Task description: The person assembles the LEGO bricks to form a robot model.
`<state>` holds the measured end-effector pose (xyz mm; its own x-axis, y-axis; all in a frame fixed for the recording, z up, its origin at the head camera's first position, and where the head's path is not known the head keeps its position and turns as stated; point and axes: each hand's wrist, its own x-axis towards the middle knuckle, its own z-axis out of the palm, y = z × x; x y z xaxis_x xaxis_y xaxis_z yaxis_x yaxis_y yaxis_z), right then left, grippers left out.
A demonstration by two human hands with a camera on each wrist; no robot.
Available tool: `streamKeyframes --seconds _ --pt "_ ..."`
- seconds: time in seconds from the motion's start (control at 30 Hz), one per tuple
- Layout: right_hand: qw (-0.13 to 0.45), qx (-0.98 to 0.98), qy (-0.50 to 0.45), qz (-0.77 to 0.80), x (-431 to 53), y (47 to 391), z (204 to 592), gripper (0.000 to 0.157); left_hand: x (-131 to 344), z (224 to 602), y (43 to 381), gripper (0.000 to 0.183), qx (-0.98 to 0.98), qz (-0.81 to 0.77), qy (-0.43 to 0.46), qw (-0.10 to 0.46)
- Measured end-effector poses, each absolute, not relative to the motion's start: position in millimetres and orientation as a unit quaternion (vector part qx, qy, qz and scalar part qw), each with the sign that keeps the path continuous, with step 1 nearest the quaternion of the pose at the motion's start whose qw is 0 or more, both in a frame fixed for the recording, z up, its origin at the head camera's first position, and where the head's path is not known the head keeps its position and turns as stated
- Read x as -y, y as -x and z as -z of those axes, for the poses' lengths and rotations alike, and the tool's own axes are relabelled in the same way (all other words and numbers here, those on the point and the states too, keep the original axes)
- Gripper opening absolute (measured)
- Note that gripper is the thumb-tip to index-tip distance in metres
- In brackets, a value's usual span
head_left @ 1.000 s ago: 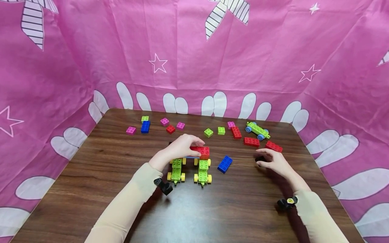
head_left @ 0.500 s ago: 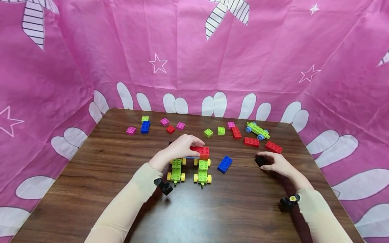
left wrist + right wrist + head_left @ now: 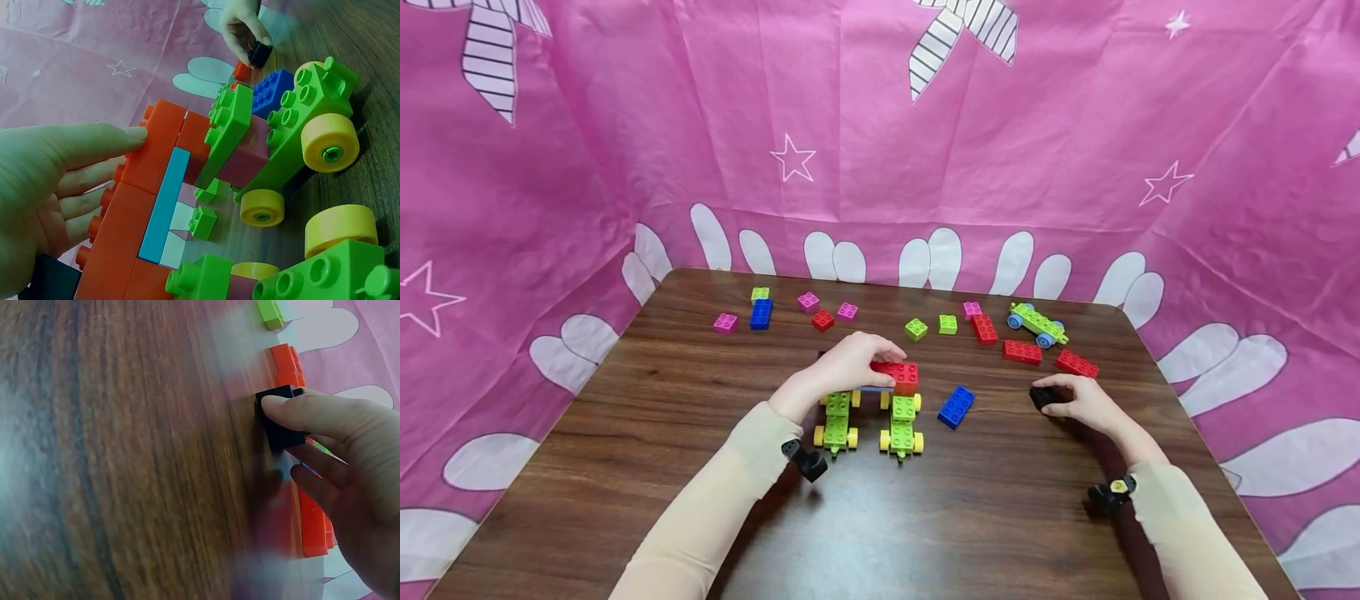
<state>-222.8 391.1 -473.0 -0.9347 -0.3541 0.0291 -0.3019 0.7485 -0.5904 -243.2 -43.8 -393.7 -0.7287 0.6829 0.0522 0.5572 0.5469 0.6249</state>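
My left hand (image 3: 856,365) holds the row of red bricks (image 3: 906,377), with the thumb on the near side and fingers behind. This row spans two lime-green wheeled bases, a left one (image 3: 837,431) and a right one (image 3: 902,433), both with yellow wheels. A light-blue strip (image 3: 164,209) shows under the red row in the left wrist view, and pink bricks (image 3: 247,153) sit between green pieces. Off to the right, my right hand (image 3: 1082,404) pinches a black brick (image 3: 281,428) between thumb and fingers, close over the tabletop.
A loose blue brick (image 3: 957,407) lies between the hands. Beyond the right hand are several red bricks (image 3: 1022,352) and a green wheeled base with blue wheels (image 3: 1037,324). Small pink, green and red bricks (image 3: 823,321) and another blue brick (image 3: 761,314) lie along the back.
The right hand has shifted slightly and turned the black brick, which shows more than a second ago. My left hand stays on the red bricks.
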Motion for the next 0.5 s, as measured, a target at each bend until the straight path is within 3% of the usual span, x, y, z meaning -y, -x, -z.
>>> streamKeyframes --seconds 0.5 --pt "-0.003 -0.922 0.150 0.357 -348 229 454 0.041 44 391 245 0.041 -0.875 -0.305 -0.360 0.110"
